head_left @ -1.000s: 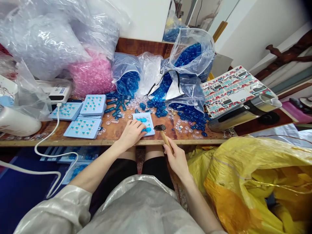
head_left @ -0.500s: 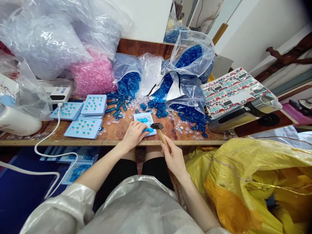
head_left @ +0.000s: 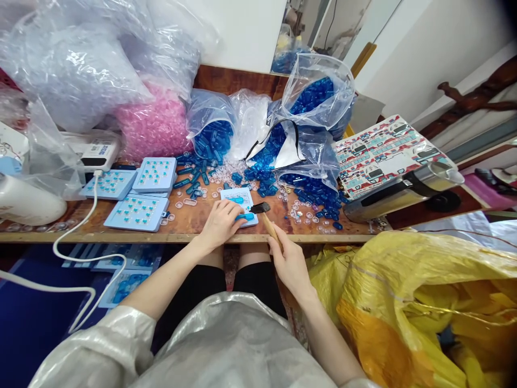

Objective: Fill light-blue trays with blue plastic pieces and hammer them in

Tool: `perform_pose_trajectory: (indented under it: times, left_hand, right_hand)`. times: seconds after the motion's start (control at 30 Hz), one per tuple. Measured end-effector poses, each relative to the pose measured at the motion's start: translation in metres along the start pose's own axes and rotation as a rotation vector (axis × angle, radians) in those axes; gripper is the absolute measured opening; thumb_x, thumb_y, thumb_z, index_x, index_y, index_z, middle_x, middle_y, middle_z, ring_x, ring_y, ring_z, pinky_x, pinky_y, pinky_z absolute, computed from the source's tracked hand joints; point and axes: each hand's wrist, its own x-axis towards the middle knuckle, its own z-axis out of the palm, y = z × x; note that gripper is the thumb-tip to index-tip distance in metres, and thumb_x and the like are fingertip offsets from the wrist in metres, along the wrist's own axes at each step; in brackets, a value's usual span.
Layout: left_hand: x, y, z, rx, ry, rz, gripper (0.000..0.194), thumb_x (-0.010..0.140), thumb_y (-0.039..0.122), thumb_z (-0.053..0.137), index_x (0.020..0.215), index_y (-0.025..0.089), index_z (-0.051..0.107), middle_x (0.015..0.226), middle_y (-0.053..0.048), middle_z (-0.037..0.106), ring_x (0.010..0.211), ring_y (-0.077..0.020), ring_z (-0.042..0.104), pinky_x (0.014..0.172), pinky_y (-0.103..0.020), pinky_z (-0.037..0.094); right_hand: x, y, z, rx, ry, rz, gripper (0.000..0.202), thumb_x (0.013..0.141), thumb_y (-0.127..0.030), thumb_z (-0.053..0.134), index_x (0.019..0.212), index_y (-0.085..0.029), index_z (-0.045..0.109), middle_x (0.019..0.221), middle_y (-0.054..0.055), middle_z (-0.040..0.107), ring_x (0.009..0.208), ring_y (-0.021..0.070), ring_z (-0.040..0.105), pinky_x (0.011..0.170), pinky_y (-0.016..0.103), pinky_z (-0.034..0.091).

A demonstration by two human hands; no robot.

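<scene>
My left hand point(head_left: 219, 222) is closed at the left side of a light blue tray point(head_left: 246, 195), its fingertips at a translucent blue piece point(head_left: 244, 217). Another blue piece point(head_left: 236, 200) lies on the tray, just above my fingers. My right hand point(head_left: 287, 257) grips the wooden handle of a hammer point(head_left: 271, 228). The dark hammer head point(head_left: 260, 208) is beside the tray's right edge, close to the blue piece. My left fingers partly cover the tray.
Stacked blue trays point(head_left: 134, 212) lie left of my hands. Loose blue pieces point(head_left: 319, 200) and clear rings spread behind and right. Bags of pink point(head_left: 153, 126) and blue parts stand at the back. A metal cylinder point(head_left: 398, 195) is at the right, a yellow sack point(head_left: 375, 280) below.
The hammer head sits slightly farther right of the blue piece. Both hands keep their grip and have hardly moved. The view has shifted slightly.
</scene>
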Motion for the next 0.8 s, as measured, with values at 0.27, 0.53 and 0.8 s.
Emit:
perform_pose_trajectory:
  times: [0.27,0.53,0.8]
  left_hand:
    - [0.069,-0.046,0.005,0.069,-0.062,-0.074,0.026,0.082,0.015,0.044,0.104,0.016,0.057,0.105,-0.01,0.057,0.1,-0.0239,0.05,0.087,-0.038,0.04]
    - [0.108,-0.089,0.023,0.174,-0.23,-0.138,0.025,0.072,0.009,0.05,0.093,0.016,0.061,0.091,-0.009,0.06,0.092,-0.0238,0.055,0.079,-0.034,0.045]
    - [0.105,-0.08,0.019,0.127,-0.278,-0.129,0.031,0.083,0.031,0.045,0.108,0.017,0.057,0.106,-0.009,0.059,0.103,-0.0233,0.051,0.092,-0.035,0.039]
  right_hand:
    - [0.0,0.024,0.004,0.14,0.052,0.134,0.044,0.089,-0.037,0.037,0.125,-0.016,0.051,0.062,0.0,0.062,0.057,0.0153,0.059,0.061,0.025,0.046]
    - [-0.002,0.038,0.001,0.165,0.069,0.184,0.045,0.087,-0.038,0.038,0.123,-0.015,0.053,0.06,0.0,0.061,0.055,0.0138,0.057,0.058,0.023,0.045]
    - [0.002,0.037,0.005,0.198,0.053,0.185,0.047,0.087,-0.039,0.038,0.124,-0.014,0.052,0.061,-0.001,0.061,0.055,0.0128,0.056,0.06,0.022,0.045]
